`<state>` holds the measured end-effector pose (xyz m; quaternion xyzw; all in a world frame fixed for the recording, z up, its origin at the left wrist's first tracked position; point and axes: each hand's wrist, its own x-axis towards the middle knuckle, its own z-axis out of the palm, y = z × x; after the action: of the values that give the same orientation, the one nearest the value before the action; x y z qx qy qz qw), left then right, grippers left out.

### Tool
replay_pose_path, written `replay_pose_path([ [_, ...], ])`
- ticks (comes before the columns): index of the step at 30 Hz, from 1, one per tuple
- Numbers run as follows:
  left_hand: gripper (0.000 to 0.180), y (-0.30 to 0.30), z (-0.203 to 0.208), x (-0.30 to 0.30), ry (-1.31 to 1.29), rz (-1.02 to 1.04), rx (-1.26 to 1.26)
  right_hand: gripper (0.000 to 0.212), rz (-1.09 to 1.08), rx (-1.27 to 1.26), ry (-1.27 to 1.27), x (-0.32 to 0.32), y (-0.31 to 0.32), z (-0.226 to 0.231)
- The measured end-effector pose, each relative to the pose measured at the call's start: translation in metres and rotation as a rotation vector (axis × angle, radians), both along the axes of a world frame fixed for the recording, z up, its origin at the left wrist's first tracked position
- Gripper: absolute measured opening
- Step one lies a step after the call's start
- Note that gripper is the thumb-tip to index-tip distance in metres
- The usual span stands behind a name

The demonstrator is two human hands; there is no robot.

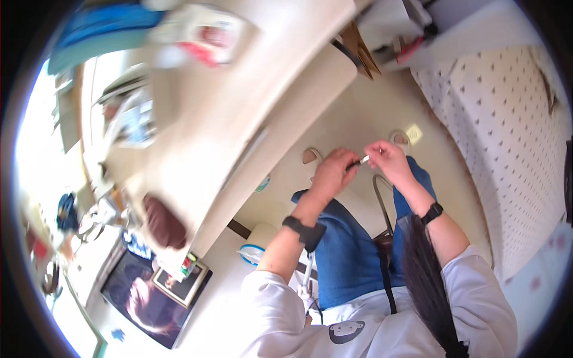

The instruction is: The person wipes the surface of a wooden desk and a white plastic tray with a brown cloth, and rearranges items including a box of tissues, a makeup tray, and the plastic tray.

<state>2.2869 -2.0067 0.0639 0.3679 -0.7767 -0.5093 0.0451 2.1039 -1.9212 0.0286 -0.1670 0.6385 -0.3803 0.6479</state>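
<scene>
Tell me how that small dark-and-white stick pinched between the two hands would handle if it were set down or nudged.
The small stick looks slim and rigid: it spans straight between the left hand and the right hand without sagging. It is probably light, since fingertips alone carry it. If it is round, which the blur hides, it could roll off the lap toward the floor.

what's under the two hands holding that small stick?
Under the left hand and right hand with the small stick: blue-jeaned legs, beige floor, two slipper toes. The feet are mostly hidden by hands and knees.
</scene>
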Motion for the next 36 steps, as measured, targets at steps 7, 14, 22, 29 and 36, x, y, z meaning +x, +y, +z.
replay_pose_path([
  [7, 0.022, 0.003, 0.216, 0.051, -0.093, 0.29, -0.083, 0.017, 0.52, -0.215, 0.11, 0.02, -0.042, 0.205],
  [14, 0.044, -0.016, 0.307, 0.131, -0.066, 0.71, -0.478, 0.017, 0.477, -0.637, 0.616, 0.09, -0.127, 0.307],
  [22, 0.061, -0.081, 0.294, 0.259, -0.444, 0.56, -0.702, 0.012, 0.43, -0.775, 1.063, 0.195, -0.21, 0.289],
  [29, 0.06, -0.09, 0.267, 0.27, -0.338, 0.562, -0.578, 0.013, 0.599, -0.731, 1.338, 0.231, -0.229, 0.276],
  [36, 0.058, -0.109, 0.269, 0.258, -0.252, 0.573, -0.539, 0.012, 0.719, -0.763, 1.445, 0.254, -0.255, 0.266],
])
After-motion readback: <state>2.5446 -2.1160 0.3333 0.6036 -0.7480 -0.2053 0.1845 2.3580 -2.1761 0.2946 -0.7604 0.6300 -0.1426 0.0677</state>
